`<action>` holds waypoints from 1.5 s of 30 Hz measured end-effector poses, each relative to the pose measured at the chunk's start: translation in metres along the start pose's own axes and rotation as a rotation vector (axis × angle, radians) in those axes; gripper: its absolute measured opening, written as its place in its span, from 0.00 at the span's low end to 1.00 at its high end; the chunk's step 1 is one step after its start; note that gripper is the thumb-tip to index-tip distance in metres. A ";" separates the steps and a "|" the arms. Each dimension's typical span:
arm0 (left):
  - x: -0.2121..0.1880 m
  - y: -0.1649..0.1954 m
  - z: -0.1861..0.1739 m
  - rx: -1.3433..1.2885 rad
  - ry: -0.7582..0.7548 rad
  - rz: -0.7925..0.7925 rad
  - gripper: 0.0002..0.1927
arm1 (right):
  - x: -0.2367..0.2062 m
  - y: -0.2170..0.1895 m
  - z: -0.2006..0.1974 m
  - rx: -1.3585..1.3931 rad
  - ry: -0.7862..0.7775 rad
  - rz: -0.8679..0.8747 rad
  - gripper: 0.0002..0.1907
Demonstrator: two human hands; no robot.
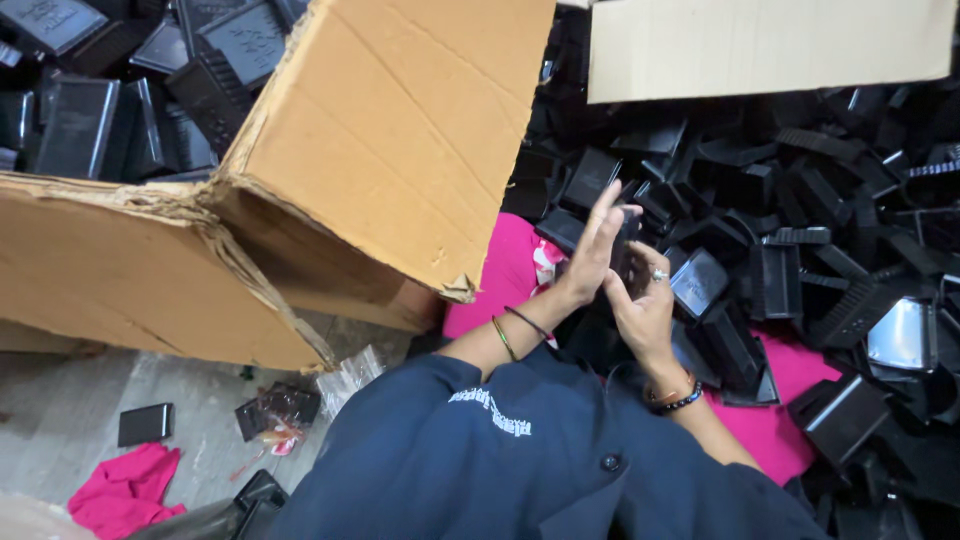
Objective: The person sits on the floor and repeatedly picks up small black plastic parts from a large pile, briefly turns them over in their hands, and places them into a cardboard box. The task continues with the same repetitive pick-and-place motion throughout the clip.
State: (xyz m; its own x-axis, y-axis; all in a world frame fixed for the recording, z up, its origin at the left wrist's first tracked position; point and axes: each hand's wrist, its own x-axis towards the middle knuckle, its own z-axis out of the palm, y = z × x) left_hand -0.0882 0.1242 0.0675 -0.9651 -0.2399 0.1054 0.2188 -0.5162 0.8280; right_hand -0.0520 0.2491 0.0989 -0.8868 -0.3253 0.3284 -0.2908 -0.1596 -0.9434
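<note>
Both my hands meet over a pile of black plastic parts [800, 200]. My left hand [592, 250] is raised with its fingers straight, pressed against a small black plastic part [624, 245]. My right hand [645, 305], with a ring on one finger, grips the same part from the other side. Thin bangles circle my left wrist and a beaded bracelet my right. My dark blue shirt [520, 460] fills the bottom of the view.
A big torn cardboard box [330, 170] holding more black parts [90, 100] stands at the left. Another cardboard flap [760, 45] lies at the top right. Pink cloth [505, 270] lies under the pile. On the grey floor lie loose black parts [146, 423], a plastic bag [345, 378] and a pink rag [125, 490].
</note>
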 end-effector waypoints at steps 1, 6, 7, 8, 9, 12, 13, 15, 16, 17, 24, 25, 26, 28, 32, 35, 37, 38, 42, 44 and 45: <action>-0.001 0.004 -0.001 0.017 0.009 0.033 0.28 | -0.001 -0.006 0.002 0.022 -0.006 0.020 0.26; 0.003 0.015 -0.002 -0.162 0.126 -0.113 0.32 | -0.004 -0.028 -0.007 0.002 0.060 -0.046 0.25; 0.003 0.015 -0.001 -0.208 0.124 -0.178 0.33 | -0.006 -0.030 -0.010 -0.070 0.034 -0.031 0.25; 0.001 0.016 0.001 -0.253 0.120 -0.243 0.34 | -0.009 -0.030 -0.013 -0.142 0.009 -0.016 0.25; -0.001 0.016 0.002 -0.230 0.075 -0.222 0.34 | -0.011 -0.030 -0.015 -0.213 -0.016 0.000 0.25; -0.012 0.016 0.013 -0.174 -0.014 -0.173 0.34 | -0.017 -0.028 -0.020 -0.071 0.026 0.057 0.25; -0.016 0.017 0.018 -0.160 -0.013 -0.175 0.34 | -0.018 -0.028 -0.021 -0.049 0.030 0.051 0.25; -0.023 0.019 0.029 -0.152 -0.010 -0.160 0.33 | -0.019 -0.028 -0.021 0.001 0.039 0.038 0.26; -0.027 0.019 0.034 -0.160 -0.008 -0.144 0.32 | -0.019 -0.028 -0.021 -0.036 0.057 -0.007 0.26; -0.030 0.020 0.040 -0.169 -0.008 -0.127 0.31 | -0.020 -0.029 -0.018 -0.074 0.076 -0.053 0.25; -0.022 0.034 0.040 -0.194 -0.001 -0.011 0.29 | -0.008 -0.014 -0.027 -0.469 -0.005 -0.267 0.23; -0.017 0.038 0.034 -0.246 -0.012 -0.010 0.29 | -0.005 -0.009 -0.029 -0.199 0.002 -0.114 0.25; -0.015 0.040 0.031 -0.301 -0.024 -0.010 0.29 | -0.002 -0.004 -0.031 0.069 0.009 0.041 0.26; -0.012 0.044 0.024 -0.267 -0.085 0.017 0.30 | 0.003 0.001 -0.034 0.343 0.023 0.249 0.27; -0.011 0.052 0.013 -0.129 -0.198 -0.005 0.29 | 0.013 -0.004 -0.046 0.141 0.023 0.183 0.24; -0.007 0.063 0.002 0.382 -0.110 0.226 0.28 | 0.012 -0.003 -0.058 -0.138 -0.009 0.113 0.23; -0.006 0.070 -0.002 0.707 -0.133 0.177 0.21 | 0.005 0.007 -0.059 -0.204 -0.014 0.111 0.23; -0.007 0.072 -0.003 0.868 -0.145 0.147 0.20 | 0.000 0.014 -0.055 -0.186 -0.007 0.104 0.23; -0.017 0.073 -0.007 0.865 -0.046 0.286 0.20 | -0.017 0.014 -0.021 0.045 0.046 0.170 0.21; -0.020 0.072 -0.012 0.823 -0.107 0.432 0.21 | -0.008 -0.021 -0.005 -0.261 0.044 0.005 0.19; -0.020 0.071 -0.016 0.736 -0.102 0.399 0.25 | 0.003 -0.046 -0.001 -0.419 0.040 -0.071 0.18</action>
State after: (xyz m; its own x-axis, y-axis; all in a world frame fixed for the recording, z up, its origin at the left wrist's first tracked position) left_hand -0.0509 0.0792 0.1149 -0.8511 -0.1968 0.4866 0.4308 0.2678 0.8618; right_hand -0.0421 0.2567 0.1431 -0.8699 -0.2895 0.3992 -0.4655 0.2145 -0.8587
